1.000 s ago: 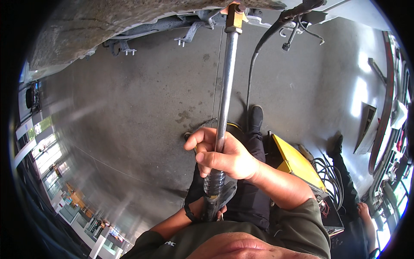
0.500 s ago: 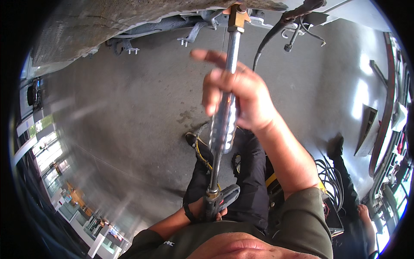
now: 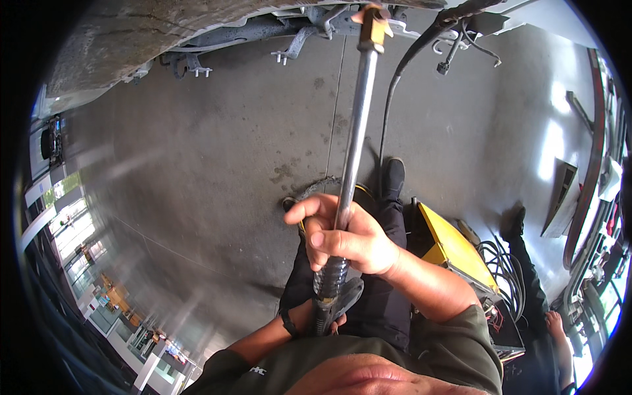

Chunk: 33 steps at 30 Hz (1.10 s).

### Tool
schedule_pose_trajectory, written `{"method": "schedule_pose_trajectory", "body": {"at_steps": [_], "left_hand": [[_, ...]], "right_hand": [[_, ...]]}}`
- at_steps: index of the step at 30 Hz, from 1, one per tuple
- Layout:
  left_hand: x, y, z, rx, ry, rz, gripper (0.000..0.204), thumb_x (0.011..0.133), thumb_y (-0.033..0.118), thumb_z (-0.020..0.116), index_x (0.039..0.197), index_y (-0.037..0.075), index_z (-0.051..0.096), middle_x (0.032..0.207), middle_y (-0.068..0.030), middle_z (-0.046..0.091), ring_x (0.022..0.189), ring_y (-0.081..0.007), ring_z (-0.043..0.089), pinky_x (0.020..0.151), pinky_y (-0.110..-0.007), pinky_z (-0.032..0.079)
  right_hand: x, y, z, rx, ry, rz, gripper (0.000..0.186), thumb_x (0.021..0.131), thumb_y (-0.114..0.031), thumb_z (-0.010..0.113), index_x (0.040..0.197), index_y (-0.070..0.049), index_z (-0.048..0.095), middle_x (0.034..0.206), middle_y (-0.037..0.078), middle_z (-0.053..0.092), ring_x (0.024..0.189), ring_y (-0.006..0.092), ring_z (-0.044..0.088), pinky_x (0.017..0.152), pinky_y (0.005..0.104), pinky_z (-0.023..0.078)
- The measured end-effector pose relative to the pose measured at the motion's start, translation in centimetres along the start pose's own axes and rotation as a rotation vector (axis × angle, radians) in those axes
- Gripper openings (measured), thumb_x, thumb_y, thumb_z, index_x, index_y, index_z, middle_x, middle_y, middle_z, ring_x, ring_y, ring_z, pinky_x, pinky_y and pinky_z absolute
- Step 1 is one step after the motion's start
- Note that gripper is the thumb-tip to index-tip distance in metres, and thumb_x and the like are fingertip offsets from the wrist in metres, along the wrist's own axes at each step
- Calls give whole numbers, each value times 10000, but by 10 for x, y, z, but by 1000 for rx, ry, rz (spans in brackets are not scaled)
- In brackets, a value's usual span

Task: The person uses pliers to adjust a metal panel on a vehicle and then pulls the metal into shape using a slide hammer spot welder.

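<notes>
A slide hammer puller runs from my body up to the car panel, its long bright rod (image 3: 359, 131) tilted slightly right. At its far end a brass-coloured tip (image 3: 374, 33) reaches the panel's underside. My right hand (image 3: 365, 240) curls round the rod at the top of the sliding weight (image 3: 330, 280), with the index finger partly stretched out. The weight sits low, close to the dark handle (image 3: 324, 316). Near my waist, my left hand (image 3: 304, 316) grips that handle. The rod and handle hide part of its fingers.
The scraped car panel (image 3: 151, 46) spans the top left, with brackets beneath it. A dark cable (image 3: 395, 85) hangs down beside the rod. Right of my legs stands a machine with a yellow lid (image 3: 454, 243) and coiled cables (image 3: 503, 270). Another person's hand (image 3: 556, 326) shows at lower right.
My right hand and the weight have slid down the rod towards the handle. The tip has shifted slightly right. My left hand stays at the handle.
</notes>
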<state>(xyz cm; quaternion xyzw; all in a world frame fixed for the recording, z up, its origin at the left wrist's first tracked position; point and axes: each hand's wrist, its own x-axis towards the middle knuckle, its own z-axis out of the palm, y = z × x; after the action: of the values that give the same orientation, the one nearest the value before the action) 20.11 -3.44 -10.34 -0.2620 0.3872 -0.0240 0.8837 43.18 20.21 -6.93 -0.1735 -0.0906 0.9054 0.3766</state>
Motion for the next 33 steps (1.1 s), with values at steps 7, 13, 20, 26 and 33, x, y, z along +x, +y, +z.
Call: {"method": "schedule_pose_trajectory", "body": {"at_steps": [7,13,20,26,33], "left_hand": [[0,14,22,-53,-66,18,382,1045,467,611,1110,94,656,901,-155,730,690,-253,727,661,-389,615],[0,14,20,-91,-121,-2,539,1036,516,610,1339,69,619,926,-196,734,741,-295,740,686,-406,618],[-5,17,52,-162,-14,-70,448,1047,565,547,1179,143,615,894,-127,677,678,-191,676,624,-335,612],[-4,17,38,9,-7,-23,361,1066,470,564,1114,115,616,880,-109,689,684,-166,689,621,-315,611],[-4,12,26,-7,-22,22,300,1065,386,587,1078,88,619,891,-94,689,684,-161,705,629,-313,626]], "right_hand": [[5,-11,-3,-29,-14,9,471,957,-60,636,1398,71,536,819,32,657,729,135,669,748,296,558],[4,-14,2,-28,11,1,654,908,-111,708,1487,88,478,852,35,650,738,156,688,735,305,581],[54,-100,-18,-225,43,-282,673,1041,-229,579,1566,111,329,731,119,676,650,214,690,667,300,552],[-1,6,-10,45,-23,-34,673,937,-196,755,1473,87,463,790,78,654,660,219,685,671,344,565],[14,-28,-1,-27,16,-97,713,963,-103,673,1583,60,362,801,65,655,725,198,691,704,318,559]]}}
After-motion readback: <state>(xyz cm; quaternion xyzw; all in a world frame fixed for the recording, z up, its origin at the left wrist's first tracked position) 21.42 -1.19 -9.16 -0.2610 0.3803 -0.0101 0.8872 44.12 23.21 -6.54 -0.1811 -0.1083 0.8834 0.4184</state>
